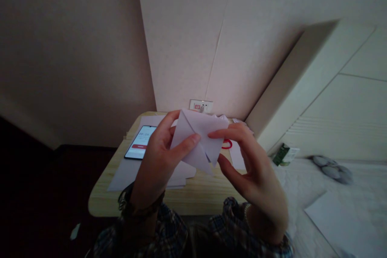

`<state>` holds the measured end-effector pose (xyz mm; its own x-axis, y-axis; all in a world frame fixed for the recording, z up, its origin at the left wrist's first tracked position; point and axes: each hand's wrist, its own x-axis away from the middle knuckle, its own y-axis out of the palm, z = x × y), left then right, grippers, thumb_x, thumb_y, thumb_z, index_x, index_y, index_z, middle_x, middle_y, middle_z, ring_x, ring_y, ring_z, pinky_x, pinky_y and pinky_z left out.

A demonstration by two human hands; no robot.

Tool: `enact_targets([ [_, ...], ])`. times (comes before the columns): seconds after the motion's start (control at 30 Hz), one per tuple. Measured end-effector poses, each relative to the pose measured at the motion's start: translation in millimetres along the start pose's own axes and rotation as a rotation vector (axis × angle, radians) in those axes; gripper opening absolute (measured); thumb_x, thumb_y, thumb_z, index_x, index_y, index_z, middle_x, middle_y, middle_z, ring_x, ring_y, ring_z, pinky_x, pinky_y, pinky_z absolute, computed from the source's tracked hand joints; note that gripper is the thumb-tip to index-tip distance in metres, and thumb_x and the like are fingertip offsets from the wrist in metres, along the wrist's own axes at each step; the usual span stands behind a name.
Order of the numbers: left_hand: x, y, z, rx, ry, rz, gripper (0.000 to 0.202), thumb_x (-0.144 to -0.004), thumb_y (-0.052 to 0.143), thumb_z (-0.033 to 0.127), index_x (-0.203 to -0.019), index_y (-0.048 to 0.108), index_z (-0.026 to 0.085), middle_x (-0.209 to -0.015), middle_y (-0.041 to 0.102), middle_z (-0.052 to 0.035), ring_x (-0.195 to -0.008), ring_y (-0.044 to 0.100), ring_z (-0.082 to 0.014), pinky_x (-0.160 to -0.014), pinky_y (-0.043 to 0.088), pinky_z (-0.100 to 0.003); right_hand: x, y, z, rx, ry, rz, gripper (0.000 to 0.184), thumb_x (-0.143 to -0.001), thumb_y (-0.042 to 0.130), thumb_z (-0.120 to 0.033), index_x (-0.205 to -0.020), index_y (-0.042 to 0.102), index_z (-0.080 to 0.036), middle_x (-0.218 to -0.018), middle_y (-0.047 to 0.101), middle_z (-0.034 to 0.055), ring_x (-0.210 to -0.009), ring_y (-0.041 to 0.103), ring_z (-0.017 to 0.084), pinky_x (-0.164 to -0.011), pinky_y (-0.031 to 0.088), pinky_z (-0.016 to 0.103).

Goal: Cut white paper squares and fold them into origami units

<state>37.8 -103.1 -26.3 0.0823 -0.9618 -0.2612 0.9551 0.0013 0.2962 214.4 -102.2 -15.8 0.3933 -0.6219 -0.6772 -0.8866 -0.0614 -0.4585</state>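
A folded sheet of white paper [196, 129] is held up above the small wooden table [205, 199]. Diagonal creases and overlapping flaps show on its near face, with pointed corners hanging at the bottom. My left hand [165, 149] grips its left side, thumb pressed flat on the front and fingers behind. At the right edge, my right hand [250, 165] touches the paper with its index finger on the front face; the thumb is lower, by the bottom right corner. Behind the paper, part of a red ring-shaped handle [227, 144] shows on the table.
A lit phone [140, 142] lies on white sheets [127, 175] at the table's left. A wall socket [201, 105] with a plug sits behind. On the bed to the right are a green-and-white box [284, 155], a grey rounded item [331, 168] and another paper sheet [335, 217].
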Motion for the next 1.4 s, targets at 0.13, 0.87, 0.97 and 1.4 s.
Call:
enact_targets([
  [0.13,-0.3,0.0,0.3,-0.007,-0.011,-0.007,0.031,-0.080,0.076,0.016,-0.109,0.067,0.025,-0.086,0.079,0.0019,-0.069,0.073,-0.0150,-0.059,0.058,-0.019,-2.1,1.0,-1.0,0.023,0.006,0.016,0.041,-0.086,0.058,-0.002,-0.117,0.061,-0.028,-0.109,0.060,0.0028,-0.106,0.059,0.021,-0.090,0.052,0.037],
  [0.87,4.5,12.5,8.4,0.100,-0.067,0.023,0.021,-0.071,0.086,0.017,-0.090,0.078,0.023,-0.076,0.080,0.0031,-0.065,0.073,-0.0132,-0.059,0.058,-0.017,-0.7,7.0,-0.4,0.105,-0.083,0.246,0.007,-0.091,0.070,-0.028,-0.095,0.070,-0.034,-0.131,0.057,0.0022,-0.120,0.055,0.031,-0.102,0.050,0.057],
  [0.97,4.1,12.1,6.7,0.149,-0.028,0.025,0.022,-0.072,0.084,0.012,-0.087,0.079,0.028,-0.078,0.080,0.0074,-0.065,0.072,-0.0104,-0.059,0.058,-0.015,0.4,8.1,0.8,0.075,-0.121,0.227,0.006,-0.093,0.069,-0.031,-0.097,0.071,-0.035,-0.132,0.055,0.0017,-0.124,0.054,0.031,-0.103,0.049,0.056],
  [1.4,4.9,14.5,2.3,0.055,0.066,0.114,0.014,-0.070,0.086,0.022,-0.082,0.080,0.024,-0.078,0.081,0.0004,-0.073,0.077,-0.0194,-0.066,0.065,-0.028,-6.9,19.8,1.2,-0.023,-0.080,0.457,0.015,-0.088,0.070,-0.016,-0.086,0.070,-0.031,-0.116,0.061,0.0027,-0.113,0.060,0.027,-0.096,0.052,0.048],
])
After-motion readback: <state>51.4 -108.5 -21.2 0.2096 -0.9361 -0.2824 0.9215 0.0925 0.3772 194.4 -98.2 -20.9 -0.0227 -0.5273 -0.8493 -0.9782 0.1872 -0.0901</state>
